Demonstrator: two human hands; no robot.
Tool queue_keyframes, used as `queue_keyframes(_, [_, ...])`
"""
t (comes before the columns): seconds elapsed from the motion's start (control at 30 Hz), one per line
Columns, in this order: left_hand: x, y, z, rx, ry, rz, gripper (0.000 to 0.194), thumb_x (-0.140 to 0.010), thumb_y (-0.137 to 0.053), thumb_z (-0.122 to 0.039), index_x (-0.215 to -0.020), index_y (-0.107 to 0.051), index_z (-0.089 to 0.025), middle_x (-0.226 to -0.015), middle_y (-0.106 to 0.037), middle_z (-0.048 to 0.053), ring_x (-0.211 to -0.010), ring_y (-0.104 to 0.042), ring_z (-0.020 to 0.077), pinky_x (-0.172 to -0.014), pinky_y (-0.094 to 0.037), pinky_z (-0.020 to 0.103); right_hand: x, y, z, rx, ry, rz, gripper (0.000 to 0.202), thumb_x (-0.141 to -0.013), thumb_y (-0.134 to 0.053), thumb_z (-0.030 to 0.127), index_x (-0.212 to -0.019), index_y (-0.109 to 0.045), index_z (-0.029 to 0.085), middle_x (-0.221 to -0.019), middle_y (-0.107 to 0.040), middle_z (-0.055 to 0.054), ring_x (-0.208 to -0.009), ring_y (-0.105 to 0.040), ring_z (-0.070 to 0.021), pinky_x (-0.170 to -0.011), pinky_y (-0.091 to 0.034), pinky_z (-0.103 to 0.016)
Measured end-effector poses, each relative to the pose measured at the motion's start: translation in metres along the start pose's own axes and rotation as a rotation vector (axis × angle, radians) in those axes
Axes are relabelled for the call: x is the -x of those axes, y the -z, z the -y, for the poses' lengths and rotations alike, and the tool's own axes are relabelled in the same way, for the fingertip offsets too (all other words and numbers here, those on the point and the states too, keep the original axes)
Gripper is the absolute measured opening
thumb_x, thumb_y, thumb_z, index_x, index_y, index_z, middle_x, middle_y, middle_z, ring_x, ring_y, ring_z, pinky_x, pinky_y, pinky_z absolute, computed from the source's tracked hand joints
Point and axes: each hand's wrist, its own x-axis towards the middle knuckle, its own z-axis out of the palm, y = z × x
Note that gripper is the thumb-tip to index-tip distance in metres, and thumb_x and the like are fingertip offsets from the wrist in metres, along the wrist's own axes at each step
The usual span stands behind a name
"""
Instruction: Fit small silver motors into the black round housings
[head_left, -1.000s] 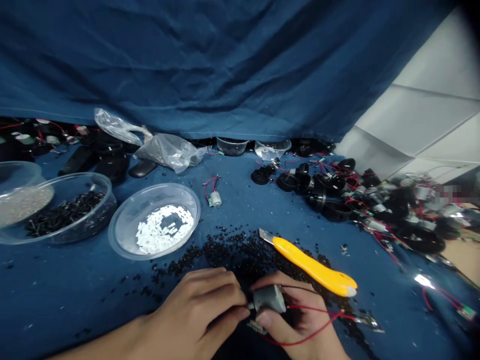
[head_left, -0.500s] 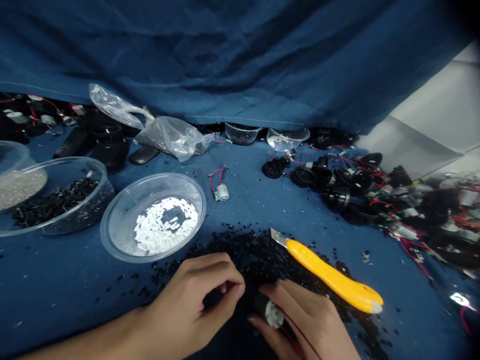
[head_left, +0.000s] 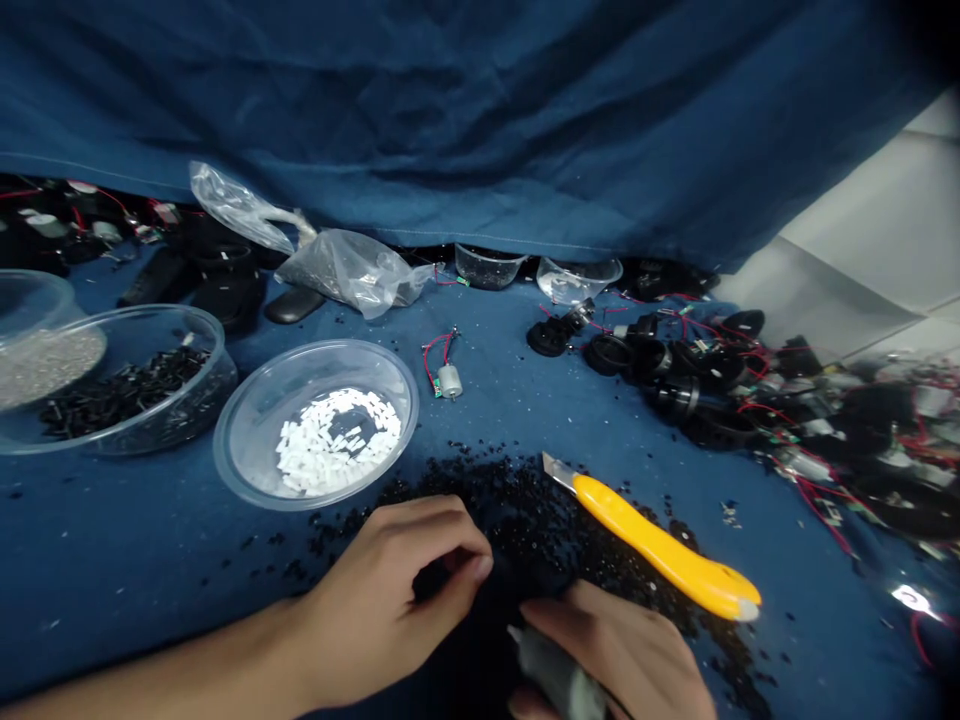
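Blue-covered tabletop (head_left: 135,530): grey motor (head_left: 551,668) in hand, small parts about

Backdrop: creased blue curtain (head_left: 450,120) hanging along the far edge.

Item 1. Grey motor, cylindrical, toward the near edge, clamped between the fingers and thumb of the right hand (head_left: 626,650). Blurred; its long axis appears to slant up and leftward, narrow tip toward the left hand (head_left: 409,595). It lies right of and nearer than the left fingertips, apart from them.

Item 2. Left hand: tips of thumb and forefinger together, the other fingers curled; no part shows between them.

Item 3. Yellow knife (head_left: 652,545), smooth handle, flat metal blade toward the far left corner; just beyond the right hand.

Item 4. Black fragments (head_left: 517,510), glossy, strewn beyond both hands.

Item 5. Clear plastic bowl (head_left: 226,465), round, left of centre, holding white pieces (head_left: 337,445), short and matt.

Item 6. Second motor (head_left: 448,381), metal can, red wires, beyond the fragments.

Item 7. Black housings (head_left: 675,400), round, heaped with wired parts toward the right edge.
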Motion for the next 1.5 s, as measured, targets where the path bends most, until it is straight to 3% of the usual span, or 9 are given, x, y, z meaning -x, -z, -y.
queue_keyframes(0.13, [0.0, 0.0, 0.001, -0.006, 0.007, 0.009, 0.017, -0.091, -0.047, -0.012, -0.082, -0.061, -0.017, -0.075, -0.06, 0.001, -0.07, -0.056, 0.012, -0.063, -0.046, 0.023, -0.003, -0.009, -0.001, 0.01, -0.031, 0.118, 0.05, -0.104, -0.024, 0.039, -0.073, -0.058, 0.018, -0.058, -0.061, -0.002, -0.047, -0.059, -0.0142, -0.039, -0.042, -0.024])
queue_keyframes(0.37, [-0.001, 0.001, -0.002, -0.037, -0.059, -0.004, 0.017, -0.091, -0.047, -0.011, -0.085, -0.062, -0.017, -0.076, -0.06, 0.001, -0.07, -0.057, 0.0125, -0.063, -0.047, 0.024, -0.006, -0.013, 0.0, 0.092, -0.019, 0.078, 0.051, -0.103, -0.021, 0.039, -0.071, -0.055, 0.019, -0.058, -0.059, -0.002, -0.046, -0.058, -0.0166, -0.038, -0.043, -0.026])
queue_keyframes(0.43, [0.001, 0.0, -0.004, -0.065, -0.113, -0.006, 0.016, -0.089, -0.05, -0.011, -0.097, -0.062, -0.017, -0.084, -0.064, 0.002, -0.078, -0.06, 0.0137, -0.071, -0.051, 0.026, -0.006, -0.014, 0.001, 0.132, -0.013, 0.055, 0.05, -0.103, -0.022, 0.04, -0.069, -0.053, 0.019, -0.058, -0.06, -0.003, -0.047, -0.059, -0.0176, -0.038, -0.044, -0.027])
queue_keyframes(0.63, [0.01, -0.006, -0.005, -0.287, -0.242, 0.089, 0.063, -0.088, -0.056, -0.034, -0.144, -0.034, -0.016, -0.132, -0.059, 0.012, -0.12, -0.056, 0.026, -0.104, -0.047, 0.043, -0.002, -0.017, -0.001, 0.098, -0.019, 0.118, 0.051, -0.102, -0.019, 0.037, -0.08, -0.059, 0.016, -0.066, -0.064, -0.008, -0.055, -0.063, -0.0208, -0.044, -0.051, -0.03])
queue_keyframes(0.77, [0.008, -0.008, -0.018, -0.637, -0.276, 0.146, 0.064, -0.095, -0.046, -0.046, -0.142, -0.035, -0.004, -0.141, -0.053, 0.016, -0.128, -0.05, 0.0284, -0.104, -0.044, 0.042, 0.005, -0.019, -0.002, 0.17, -0.034, 0.119, 0.028, -0.092, -0.034, 0.021, -0.088, -0.061, 0.013, -0.069, -0.065, -0.008, -0.055, -0.063, -0.023, -0.044, -0.051, -0.033])
queue_keyframes(0.93, [0.01, -0.011, -0.036, -1.003, -0.299, 0.112, 0.05, -0.098, -0.041, -0.042, -0.137, -0.049, -0.01, -0.144, -0.051, 0.008, -0.131, -0.045, 0.0245, -0.108, -0.031, 0.038, 0.01, -0.021, -0.001, 0.2, -0.117, 0.129, 0.016, -0.076, -0.046, 0.015, -0.085, -0.06, 0.017, -0.068, -0.065, -0.005, -0.054, -0.062, -0.0217, -0.046, -0.05, -0.031])
queue_keyframes(1.1, [0.015, -0.017, -0.03, -1.058, -0.285, 0.066, 0.056, -0.096, -0.042, -0.05, -0.135, -0.052, -0.011, -0.143, -0.052, 0.009, -0.129, -0.047, 0.0234, -0.108, -0.027, 0.035, 0.002, -0.016, 0.003, 0.137, -0.169, 0.171, 0.021, -0.07, -0.045, 0.008, -0.081, -0.06, 0.019, -0.07, -0.066, -0.003, -0.056, -0.065, -0.0202, -0.05, -0.05, -0.029])
queue_keyframes(1.3, [0.012, -0.014, -0.029, -1.0, -0.234, 0.097, 0.057, -0.093, -0.043, -0.045, -0.136, -0.052, -0.009, -0.143, -0.051, 0.011, -0.129, -0.049, 0.0246, -0.11, -0.024, 0.035, -0.013, -0.013, 0.011, 0.368, -0.176, 0.204, 0.026, -0.063, -0.049, 0.0, -0.08, -0.06, 0.018, -0.065, -0.068, -0.004, -0.043, -0.061, -0.018, -0.037, -0.036, -0.027])
queue_keyframes(1.5, [0.011, -0.008, -0.037, -1.039, -0.231, 0.148, 0.057, -0.088, -0.051, -0.04, -0.134, -0.054, -0.006, -0.139, -0.053, 0.014, -0.126, -0.053, 0.0257, -0.109, -0.022, 0.037, -0.018, -0.008, 0.015, 0.42, -0.158, 0.397, 0.018, -0.078, -0.053, 0.008, -0.092, -0.061, 0.015, -0.073, -0.07, -0.007, -0.049, -0.062, -0.0158, -0.039, -0.032, -0.024])
